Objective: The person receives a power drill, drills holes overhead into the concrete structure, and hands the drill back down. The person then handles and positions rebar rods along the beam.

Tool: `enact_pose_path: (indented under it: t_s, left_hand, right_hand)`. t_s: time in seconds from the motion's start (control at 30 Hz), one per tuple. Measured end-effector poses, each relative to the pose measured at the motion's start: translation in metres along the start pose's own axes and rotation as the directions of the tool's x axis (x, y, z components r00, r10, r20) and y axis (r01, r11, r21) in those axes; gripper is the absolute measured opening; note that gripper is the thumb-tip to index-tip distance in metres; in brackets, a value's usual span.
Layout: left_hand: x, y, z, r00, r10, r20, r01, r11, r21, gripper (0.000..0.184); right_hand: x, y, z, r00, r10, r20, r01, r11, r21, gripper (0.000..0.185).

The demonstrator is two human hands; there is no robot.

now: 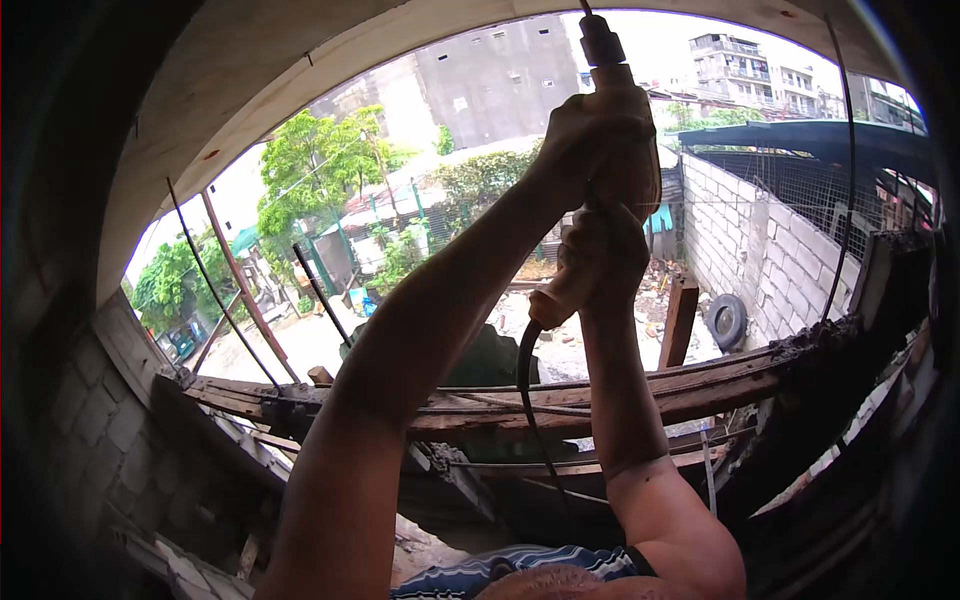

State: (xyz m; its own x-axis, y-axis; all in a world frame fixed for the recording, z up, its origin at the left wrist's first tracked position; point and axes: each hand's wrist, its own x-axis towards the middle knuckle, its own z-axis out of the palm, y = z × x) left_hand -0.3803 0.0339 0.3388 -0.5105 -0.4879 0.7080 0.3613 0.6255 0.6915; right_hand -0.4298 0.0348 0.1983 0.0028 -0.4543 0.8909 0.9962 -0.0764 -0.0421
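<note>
A corded power drill (602,42) points upward in front of me, its chuck and thin bit close to the concrete overhead. Whether the bit touches the ceiling cannot be made out, as its tip runs out of the frame. My left hand (595,130) is wrapped round the drill's body just below the chuck. Lower down, my right hand (612,245) grips the rear handle, its fingers closed round it. From the handle's base a dark cord (527,375) hangs down past the timber.
A wooden beam (700,395) crosses ahead at about elbow height, with rebar rods (848,170) standing upright along it. The concrete ceiling (240,80) curves overhead. Beyond are a block wall (770,225), a tire (727,322), a wooden post (679,320) and trees (320,170).
</note>
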Motion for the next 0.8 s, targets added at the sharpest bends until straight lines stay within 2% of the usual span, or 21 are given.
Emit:
enact_pose_path:
  t_s: [0.07, 0.13, 0.17, 0.23, 0.27, 0.33, 0.47, 0.53, 0.57, 0.6, 0.63, 0.67, 0.8]
  left_hand:
    - [0.003, -0.001, 0.001, 0.997, -0.071, -0.022, 0.071, 0.997, 0.002, 0.04]
    - [0.001, 0.001, 0.006, 0.997, -0.065, -0.047, 0.066, 0.998, 0.021, 0.037]
    - [0.001, 0.003, 0.007, 0.996, -0.055, -0.075, 0.059, 0.997, 0.044, 0.033]
    - [0.005, -0.002, 0.005, 0.995, -0.026, -0.093, 0.032, 0.998, 0.062, 0.034]
    - [0.006, -0.002, 0.006, 0.995, 0.001, -0.104, 0.007, 0.997, 0.075, 0.034]
    - [0.005, -0.003, 0.006, 0.994, -0.031, -0.109, 0.038, 0.997, 0.067, 0.036]
    - [0.004, 0.002, 0.009, 0.992, -0.031, -0.119, 0.039, 0.997, 0.061, 0.043]
    - [0.003, 0.006, 0.009, 0.994, -0.04, -0.103, 0.047, 0.996, 0.069, 0.046]
    - [0.003, 0.005, 0.009, 0.995, -0.05, -0.084, 0.056, 0.995, 0.078, 0.049]
    - [0.005, 0.003, 0.007, 0.995, -0.048, -0.085, 0.055, 0.995, 0.081, 0.049]
    - [0.007, 0.0, 0.007, 0.992, -0.044, -0.115, 0.055, 0.994, 0.098, 0.05]
    - [0.009, -0.001, 0.006, 0.989, -0.039, -0.143, 0.057, 0.991, 0.119, 0.051]
    - [0.009, -0.001, 0.001, 0.994, -0.017, -0.11, 0.032, 0.989, 0.142, 0.054]
  right_hand:
    - [-0.001, 0.001, -0.005, 1.0, 0.012, 0.021, -0.013, 0.999, 0.032, 0.036]
    - [0.004, 0.0, -0.023, 0.989, -0.022, 0.148, 0.015, 0.999, 0.047, 0.033]
    - [0.003, -0.001, -0.017, 0.988, -0.02, 0.152, 0.013, 0.999, 0.05, 0.033]
    - [-0.001, -0.003, 0.002, 0.998, -0.036, -0.042, 0.033, 0.998, -0.056, 0.032]
    - [0.001, -0.003, 0.0, 0.999, -0.035, -0.042, 0.032, 0.998, -0.054, 0.032]
    - [-0.001, -0.005, -0.005, 0.998, -0.047, 0.035, 0.052, 0.985, -0.164, 0.032]
    - [-0.001, -0.003, 0.001, 1.0, -0.006, -0.012, 0.005, 0.996, -0.094, 0.033]
    - [-0.001, 0.001, 0.015, 0.984, -0.086, -0.156, 0.078, 0.995, -0.055, 0.038]
    - [-0.002, 0.0, 0.012, 0.984, -0.086, -0.159, 0.079, 0.995, -0.054, 0.038]
    - [-0.001, 0.0, 0.007, 0.992, -0.091, -0.09, 0.081, 0.991, -0.105, 0.039]
    - [0.0, -0.001, 0.004, 0.995, -0.093, -0.024, 0.089, 0.984, -0.154, 0.04]
    - [0.001, -0.001, 0.003, 0.995, -0.096, -0.023, 0.092, 0.985, -0.149, 0.04]
    - [0.002, 0.003, 0.002, 0.998, -0.016, -0.064, 0.018, 0.999, 0.035, 0.04]
